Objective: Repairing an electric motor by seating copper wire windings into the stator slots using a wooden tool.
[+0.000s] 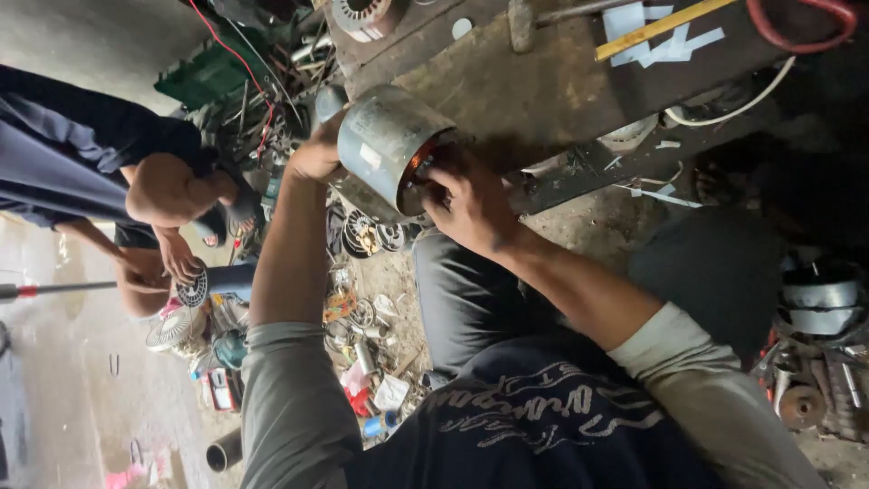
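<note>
Both hands hold one thing. The left hand (317,154) cups the far side of the stator (391,145), a grey metal cylinder with copper windings showing at its open end; the fingers are wrapped behind the shell and mostly hidden. The right hand (466,204) closes on the open end, fingertips pressed in at the rim where the windings show.

Location: the stator is held in the air above the person's lap, just beside the edge of the bench (561,81), not resting on it as far as can be seen.

Step in hand, as judged: work at the winding end, the right fingers picking at or pressing something inside the rim while the left steadies the shell. The next move calls for a firm counter-hold from the left hand and fine fingertip work from the right (the exact contact point is hidden by the fingers).

Pose: both forearms reach forward from the body, the left nearly straight, the right bent at the wrist so the palm faces the opening.

Surroundings: a ruler (661,27) lies on the bench. Motor parts (367,235) litter the floor below. A second person (163,190) crouches nearby, handling a fan part (193,290) with their own hands.
</note>
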